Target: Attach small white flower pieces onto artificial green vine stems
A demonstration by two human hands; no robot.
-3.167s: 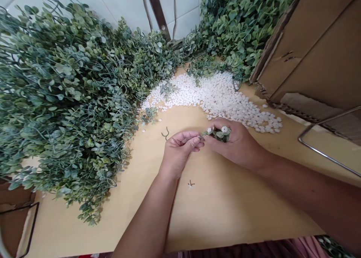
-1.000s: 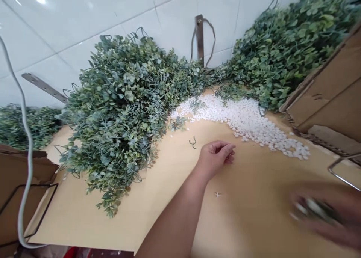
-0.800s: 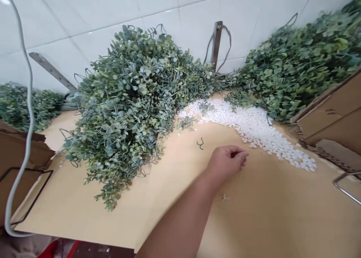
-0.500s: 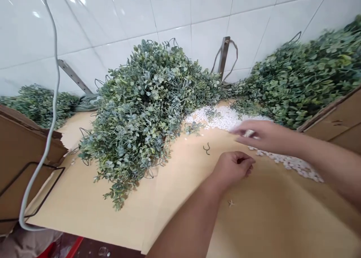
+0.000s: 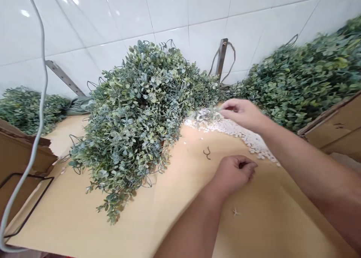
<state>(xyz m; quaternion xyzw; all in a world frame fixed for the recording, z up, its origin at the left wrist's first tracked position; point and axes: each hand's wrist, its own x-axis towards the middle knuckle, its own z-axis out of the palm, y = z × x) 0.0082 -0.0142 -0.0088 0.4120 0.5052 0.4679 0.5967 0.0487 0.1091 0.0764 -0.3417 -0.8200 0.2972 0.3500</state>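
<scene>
The fingers (image 5: pixel 251 168) of the left hand (image 5: pixel 231 173) are drawn together just above the table (image 5: pixel 135 220), well in from its near edge; whether anything small is pinched there cannot be told. By the right hand (image 5: pixel 246 115), reached out toward the far edge, a leafy sprig (image 5: pixel 207 116) is held between clamped fingertips; its leaves are blurred. The sprig is seen over the left end of a spread of small white pieces (image 5: pixel 239 132), which is partly hidden by the right arm. Between the left hand and a large heap of green leaves (image 5: pixel 138 111), a dark forked twig (image 5: pixel 207 153) is laid on the table. A small pale forked piece (image 5: pixel 235 211) is set nearer the near edge, just beside the left forearm.

The large heap is piled toward the left, against the tiled wall (image 5: pixel 169 10) at the far edge. A second heap of leaves (image 5: pixel 313 76) is stacked at the far right corner, behind a cardboard box (image 5: pixel 332 134). Another box (image 5: pixel 22 149) is placed at the left edge, crossed by a white cable (image 5: pixel 41 100). Above the far edge, an upright metal strip (image 5: pixel 221 59) is seen against the wall.
</scene>
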